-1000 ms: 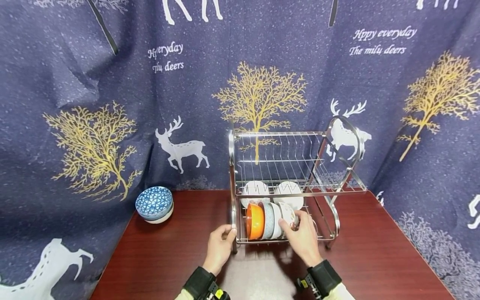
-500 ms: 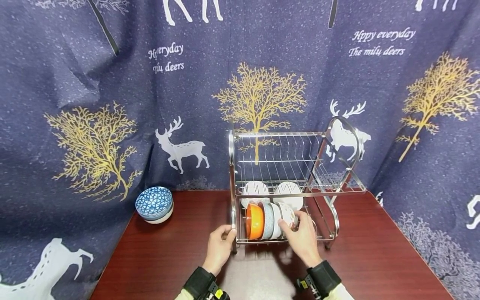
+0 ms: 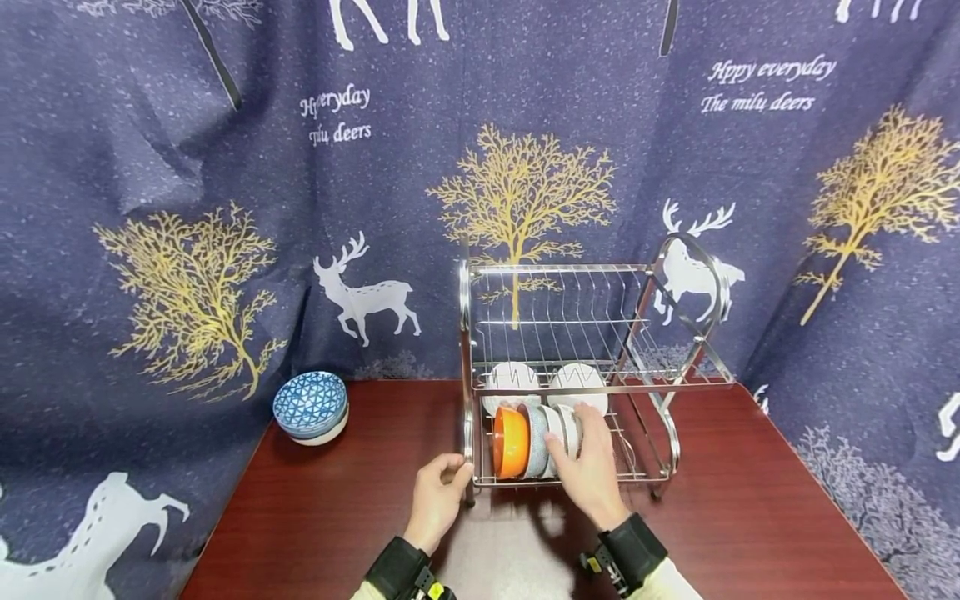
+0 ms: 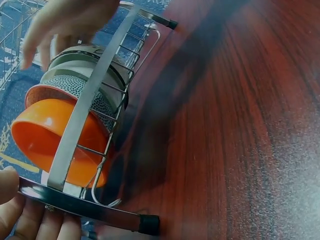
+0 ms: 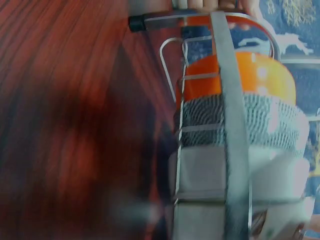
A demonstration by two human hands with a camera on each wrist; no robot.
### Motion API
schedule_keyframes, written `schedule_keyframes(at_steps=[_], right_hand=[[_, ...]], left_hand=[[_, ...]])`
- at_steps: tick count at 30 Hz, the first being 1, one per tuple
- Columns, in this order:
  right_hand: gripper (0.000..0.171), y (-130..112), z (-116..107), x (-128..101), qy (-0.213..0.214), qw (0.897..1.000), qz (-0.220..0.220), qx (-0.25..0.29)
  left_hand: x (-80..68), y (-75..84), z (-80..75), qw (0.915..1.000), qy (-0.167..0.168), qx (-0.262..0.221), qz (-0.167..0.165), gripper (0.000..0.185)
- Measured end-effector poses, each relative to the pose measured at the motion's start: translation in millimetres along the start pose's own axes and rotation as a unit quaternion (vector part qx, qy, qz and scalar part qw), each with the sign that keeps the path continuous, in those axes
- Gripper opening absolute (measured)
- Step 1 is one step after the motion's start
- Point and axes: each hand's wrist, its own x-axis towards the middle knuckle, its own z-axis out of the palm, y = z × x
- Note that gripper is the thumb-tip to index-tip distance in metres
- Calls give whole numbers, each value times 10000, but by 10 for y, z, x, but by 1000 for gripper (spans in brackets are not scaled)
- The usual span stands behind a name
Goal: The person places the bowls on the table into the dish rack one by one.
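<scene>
On the desk (image 3: 337,517) stands a two-tier wire dish rack (image 3: 570,333), and on the near left of its lower tier a row of bowls stands on edge, packed rim to base along a left-to-right line: an orange bowl (image 3: 510,442) at the left end with its opening facing left, a speckled grey bowl (image 3: 537,440) nested behind it, then pale bowls (image 3: 566,429) at the right end. The right hand (image 3: 588,467) comes in from the near side and lies on the right end of this row, its fingers curled over the rims of the pale bowls and its thumb on their near side, gripping them; the orange bowl lies just left of it, beyond the grey one. The left hand (image 3: 438,500) is closed round the rack's near left upright post, just left of the orange bowl but apart from it. The right hand is thus the one on the bowls, and the row's long axis runs leftward from it towards the left hand. Two white plates (image 3: 577,383) stand behind the row, and a blue patterned bowl (image 3: 310,406) sits well apart at the far left of the desk.
</scene>
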Motion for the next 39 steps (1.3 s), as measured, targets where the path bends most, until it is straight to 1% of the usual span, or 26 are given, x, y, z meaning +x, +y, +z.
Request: schedule_keyframes(at_steps=[3,5,7,10,15,17,22,25,28,31,36,39], right_hand=[[64,-89,55,16,1,9991,-428,-24],[63,-137,102,28,67,9969,-785,-74],[62,-203,146,37,84,9945,-1038,-124],[61,-302,212,48,57,9919,-1253,-207],[53,-481,308,54,-58,9868,-1609,-190],[53,-530,346,47,-94,9843,-1752,-174],[57,-598,459,-2,-316,9830,-1806,-104],[54,-645,512,-41,-385,9811,-1896,-83],[49,-699,555,-72,-438,9776,-2057,-58],[46,-743,592,-107,-504,9763,-2106,-30],[46,-805,639,-164,-665,9785,-1944,185],[48,-851,653,-196,-846,9806,-1716,421]], left_hand=[[-11,-7,-2,10000,17,-31,81,16],[-11,-14,-4,10000,14,-89,43,15],[-12,-22,-3,9999,15,-109,46,15],[-11,-29,-1,9999,23,-121,14,14],[-12,-24,0,9999,28,-122,-24,12],[-14,-18,0,9999,27,-131,-28,11],[-15,-46,-3,9999,-12,-163,5,11],[-17,-69,-8,9998,-68,-180,28,11],[-22,-81,-17,9999,-82,-89,44,12],[-25,-90,-25,9999,-62,85,64,13],[-20,-94,-36,9998,-68,156,47,13],[-19,-87,-44,9998,-65,174,52,13]])
